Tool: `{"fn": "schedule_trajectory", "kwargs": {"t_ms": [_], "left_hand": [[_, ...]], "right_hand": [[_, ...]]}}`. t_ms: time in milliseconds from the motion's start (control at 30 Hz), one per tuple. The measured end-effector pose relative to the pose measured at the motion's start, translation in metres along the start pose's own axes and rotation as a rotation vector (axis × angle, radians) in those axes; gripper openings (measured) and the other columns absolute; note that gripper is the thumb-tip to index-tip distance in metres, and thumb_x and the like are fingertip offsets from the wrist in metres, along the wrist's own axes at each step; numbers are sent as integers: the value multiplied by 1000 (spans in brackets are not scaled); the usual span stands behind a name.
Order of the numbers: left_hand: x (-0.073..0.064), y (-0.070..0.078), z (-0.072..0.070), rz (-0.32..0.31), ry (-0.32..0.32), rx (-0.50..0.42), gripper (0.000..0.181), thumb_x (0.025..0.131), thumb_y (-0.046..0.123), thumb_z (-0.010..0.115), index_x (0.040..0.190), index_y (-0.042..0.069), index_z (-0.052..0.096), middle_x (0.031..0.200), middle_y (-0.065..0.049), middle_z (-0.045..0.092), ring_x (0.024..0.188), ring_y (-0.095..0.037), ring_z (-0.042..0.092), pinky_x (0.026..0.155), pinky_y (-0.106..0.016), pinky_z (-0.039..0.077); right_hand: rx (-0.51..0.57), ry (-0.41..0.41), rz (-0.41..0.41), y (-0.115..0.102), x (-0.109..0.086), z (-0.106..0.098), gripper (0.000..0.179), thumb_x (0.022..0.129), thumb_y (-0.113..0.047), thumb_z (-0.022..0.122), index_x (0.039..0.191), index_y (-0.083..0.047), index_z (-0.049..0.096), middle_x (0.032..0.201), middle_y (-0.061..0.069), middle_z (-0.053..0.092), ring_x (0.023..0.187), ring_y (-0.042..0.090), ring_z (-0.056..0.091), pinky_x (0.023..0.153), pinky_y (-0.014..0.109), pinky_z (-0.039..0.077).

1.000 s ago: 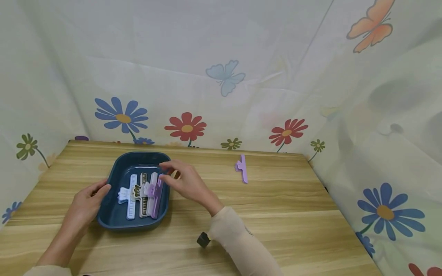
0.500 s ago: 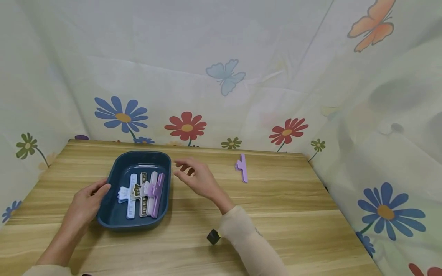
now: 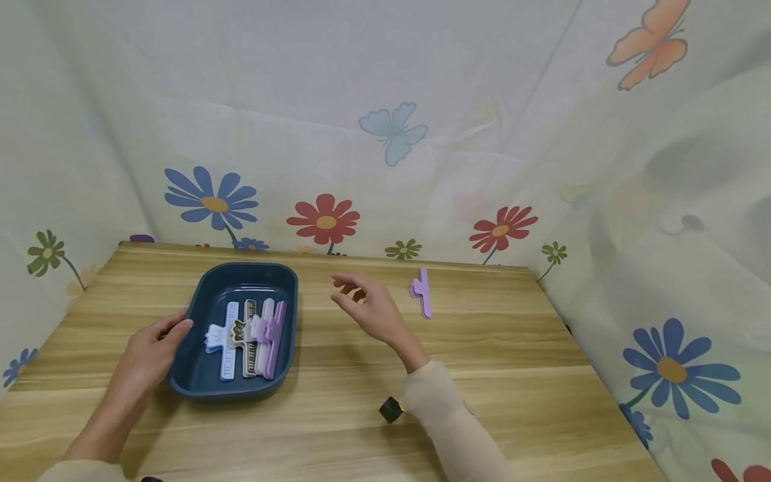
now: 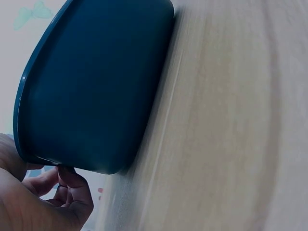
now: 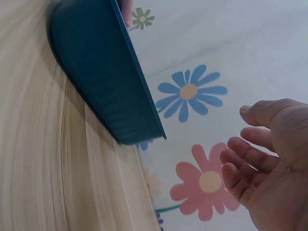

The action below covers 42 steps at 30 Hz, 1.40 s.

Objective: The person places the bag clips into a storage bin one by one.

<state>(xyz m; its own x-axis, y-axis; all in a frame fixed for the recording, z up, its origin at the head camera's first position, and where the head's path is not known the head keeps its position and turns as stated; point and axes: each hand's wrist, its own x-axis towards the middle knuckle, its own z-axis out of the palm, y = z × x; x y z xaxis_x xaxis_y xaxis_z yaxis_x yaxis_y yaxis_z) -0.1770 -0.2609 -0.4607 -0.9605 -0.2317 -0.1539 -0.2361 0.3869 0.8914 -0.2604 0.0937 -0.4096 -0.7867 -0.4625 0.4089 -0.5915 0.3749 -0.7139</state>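
Observation:
A dark blue plastic basin [image 3: 274, 273] stands on the left part of the table. Several long bag clips lie side by side in it: a pale blue clip [image 3: 231, 355], a dark-and-cream patterned clip [image 3: 249, 365], a white clip [image 3: 268, 309] and a purple clip [image 3: 274, 345]. My left hand [image 3: 144, 355] grips the basin's left rim, thumb on top and fingers curled under outside, as the left wrist view shows. Between the basin and another purple clip [image 3: 424, 294] on the table, my right hand [image 3: 376, 311] hovers with loosely bent fingers, holding nothing.
The wooden table [image 3: 482, 375] is bounded at the back and sides by a pale cloth [image 3: 289, 120] printed with flowers and butterflies. A small black block [image 3: 391, 410] sits by the right sleeve. Something purple [image 3: 142, 238] shows at the table's back left corner.
My right hand has moved right, from over the basin's right rim to above the bare wood near the lone purple clip. The left hand and basin have stayed put.

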Motion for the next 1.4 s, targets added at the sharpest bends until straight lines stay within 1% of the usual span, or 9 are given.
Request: {"fn": "schedule_trajectory", "kwargs": {"t_ms": [133,300,433,667,900,1100,1200,1300,1400], "left_hand": [[0,0,0,8,-2,3,73,110,51,37,159,-2,30,161,-35,25,145,-55,28,112,-70,28],[0,2,0,-10,-5,-3,73,110,51,37,161,0,28,162,-34,24,146,-55,27,113,-70,28],[0,2,0,-16,-9,-6,72,110,50,37,161,0,28,162,-35,24,146,-55,27,112,-70,29],[-1,1,0,-13,-11,-15,72,110,50,37,161,-1,27,162,-35,23,146,-56,26,113,-70,28],[-1,0,1,-11,-8,-22,72,110,50,37,160,-1,28,162,-35,23,146,-56,26,113,-70,27],[-1,-1,1,-5,-8,-23,73,110,50,37,160,-1,29,162,-35,24,146,-56,27,113,-71,28],[-1,0,1,-2,-6,-19,72,110,50,37,160,-1,29,161,-35,24,145,-56,28,113,-70,28],[0,1,1,-6,-6,-18,71,110,49,37,160,-1,29,161,-35,24,145,-55,28,112,-70,28],[0,1,1,-16,-7,-17,70,111,48,37,160,-1,28,162,-35,24,145,-55,28,112,-70,28]], "right_hand": [[4,26,20,6,-6,-10,36,101,-15,69,134,-4,67,118,10,71,100,20,66,84,31,56],[19,40,35,13,-13,-22,36,101,-15,69,135,-3,66,118,11,70,102,22,65,85,33,55],[26,56,30,20,-18,-29,36,101,-12,68,135,-1,66,119,14,70,103,25,65,84,35,55],[3,108,25,28,-26,-42,35,100,-10,70,133,0,67,119,20,69,101,27,66,83,33,55],[0,137,43,37,-35,-53,33,100,-10,70,131,1,67,117,22,69,100,29,66,83,42,56],[-24,165,79,43,-42,-63,31,100,-9,69,129,1,68,116,19,71,98,27,66,83,35,55],[-30,176,87,46,-44,-68,29,100,-9,69,128,2,68,115,22,71,97,28,66,82,32,54],[-36,183,96,49,-46,-73,30,101,-9,68,128,3,68,115,24,71,97,28,66,82,30,54],[-41,189,113,50,-49,-79,31,101,-10,68,130,2,67,114,21,71,99,28,66,83,29,54]]}}
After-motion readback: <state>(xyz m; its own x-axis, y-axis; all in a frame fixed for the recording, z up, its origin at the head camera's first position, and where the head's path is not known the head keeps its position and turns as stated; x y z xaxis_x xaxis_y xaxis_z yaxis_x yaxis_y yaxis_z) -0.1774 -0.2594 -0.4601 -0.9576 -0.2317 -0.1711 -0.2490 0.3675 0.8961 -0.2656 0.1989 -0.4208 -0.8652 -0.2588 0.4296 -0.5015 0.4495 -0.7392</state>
